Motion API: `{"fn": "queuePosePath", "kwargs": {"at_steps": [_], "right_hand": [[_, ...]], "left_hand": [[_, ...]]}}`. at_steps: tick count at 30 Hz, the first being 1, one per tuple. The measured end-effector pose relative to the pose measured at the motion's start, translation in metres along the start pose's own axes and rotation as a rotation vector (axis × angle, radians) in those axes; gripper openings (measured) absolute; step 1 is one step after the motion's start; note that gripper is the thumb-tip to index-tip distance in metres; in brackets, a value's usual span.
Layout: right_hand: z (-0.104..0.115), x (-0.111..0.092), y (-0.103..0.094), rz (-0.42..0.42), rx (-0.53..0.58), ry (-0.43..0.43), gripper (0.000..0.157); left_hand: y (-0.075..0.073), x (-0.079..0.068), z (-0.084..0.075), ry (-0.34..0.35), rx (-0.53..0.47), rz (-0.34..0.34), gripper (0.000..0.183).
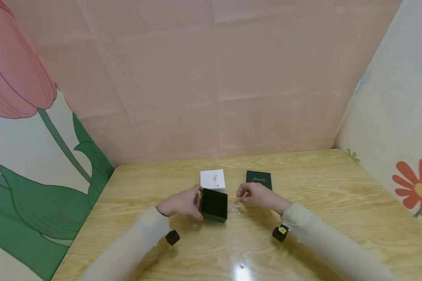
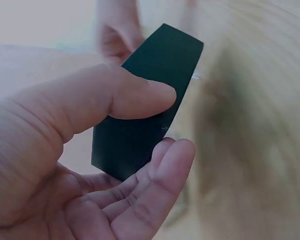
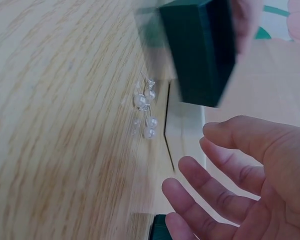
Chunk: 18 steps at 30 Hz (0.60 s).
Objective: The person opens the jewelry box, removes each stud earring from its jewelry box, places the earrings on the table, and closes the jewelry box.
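My left hand [image 1: 183, 203] grips a small dark green box [image 1: 213, 205] by its side, thumb on one face and fingers behind it. The box is held up off the table and its dark inside shows in the head view. In the left wrist view the thumb presses on the box's green side [image 2: 145, 60]. Several pearl earrings [image 3: 141, 101] lie on the wood in a small cluster, right of the box. Just beyond them hovers my right hand [image 1: 256, 194], its fingers loosely bent and holding nothing.
A white box [image 1: 208, 180] with a pink flower print stands behind the green one. To its right lies a dark green lid [image 1: 259, 177] with gold lettering, partly behind my right hand. The wooden table [image 1: 154, 175] meets a pink wall covering [image 1: 176, 128] at the back.
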State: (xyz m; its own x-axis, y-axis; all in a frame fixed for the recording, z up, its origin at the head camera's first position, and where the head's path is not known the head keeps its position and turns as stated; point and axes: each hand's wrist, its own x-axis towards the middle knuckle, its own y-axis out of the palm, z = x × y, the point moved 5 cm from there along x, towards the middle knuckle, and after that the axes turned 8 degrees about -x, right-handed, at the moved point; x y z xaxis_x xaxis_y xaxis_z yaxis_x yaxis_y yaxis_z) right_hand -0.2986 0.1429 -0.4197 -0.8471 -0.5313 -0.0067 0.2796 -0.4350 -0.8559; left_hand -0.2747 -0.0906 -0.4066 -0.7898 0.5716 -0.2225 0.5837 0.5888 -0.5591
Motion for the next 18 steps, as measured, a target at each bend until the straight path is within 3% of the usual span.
{"fn": "queuePosePath", "kwargs": {"at_steps": [3, 9, 12, 18], "right_hand": [[-0.002, 0.0, 0.001, 0.006, 0.01, 0.002, 0.006], [-0.004, 0.0, 0.002, 0.017, 0.018, 0.013, 0.005], [-0.004, 0.0, 0.002, 0.012, 0.006, 0.015, 0.005], [-0.004, 0.0, 0.001, 0.016, 0.006, 0.048, 0.006]], "left_hand": [[-0.008, 0.002, -0.012, 0.007, -0.035, -0.007, 0.089], [-0.021, 0.005, -0.034, 0.016, -0.194, -0.074, 0.095], [-0.022, 0.006, -0.04, 0.022, -0.258, -0.097, 0.099], [-0.021, 0.012, -0.044, 0.045, -0.288, -0.118, 0.1]]}}
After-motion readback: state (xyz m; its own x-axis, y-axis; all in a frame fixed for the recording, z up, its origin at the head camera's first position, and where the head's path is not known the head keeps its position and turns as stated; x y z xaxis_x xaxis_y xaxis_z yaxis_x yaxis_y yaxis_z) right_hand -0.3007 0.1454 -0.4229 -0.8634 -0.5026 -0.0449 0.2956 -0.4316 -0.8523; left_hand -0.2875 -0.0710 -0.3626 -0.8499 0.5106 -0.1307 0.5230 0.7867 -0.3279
